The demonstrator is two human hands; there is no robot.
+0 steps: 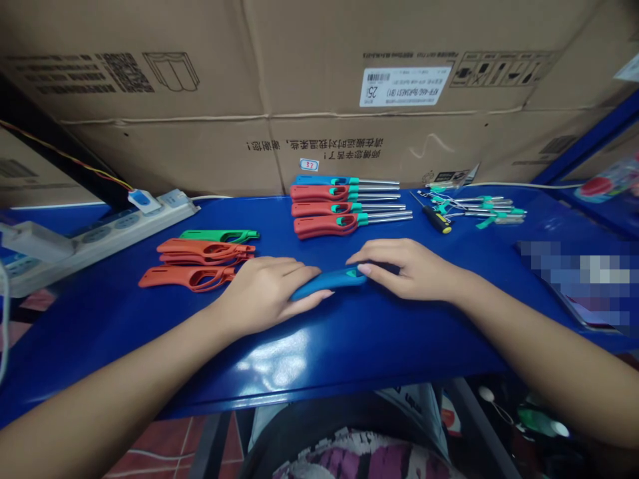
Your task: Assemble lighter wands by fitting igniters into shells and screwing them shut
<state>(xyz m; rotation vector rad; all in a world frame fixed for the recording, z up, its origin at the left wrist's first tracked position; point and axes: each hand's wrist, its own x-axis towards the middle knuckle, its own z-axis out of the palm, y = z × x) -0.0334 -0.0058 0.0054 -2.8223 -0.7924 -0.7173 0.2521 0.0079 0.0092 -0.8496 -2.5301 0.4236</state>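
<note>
A blue gas lighter (329,283) is held level above the blue table. Its handle lies in my left hand (269,289), which is closed round it with the thumb along the near side. My right hand (407,269) pinches the front end near the turquoise trigger and hides whatever is beyond it. Behind my hands are stacked red lighters (324,226) and a blue lighter (317,180), with turquoise triggers and metal tubes pointing right. Left of my left hand lie several orange casings (172,276) and a green casing (200,235), without tubes.
At the back right are loose metal tubes with turquoise parts and wires (486,207), beside a black-and-yellow screwdriver (439,219). A white power strip (117,229) runs along the left. Cardboard boxes (200,146) stand behind the blue table (379,346). A plastic bottle (606,179) is far right.
</note>
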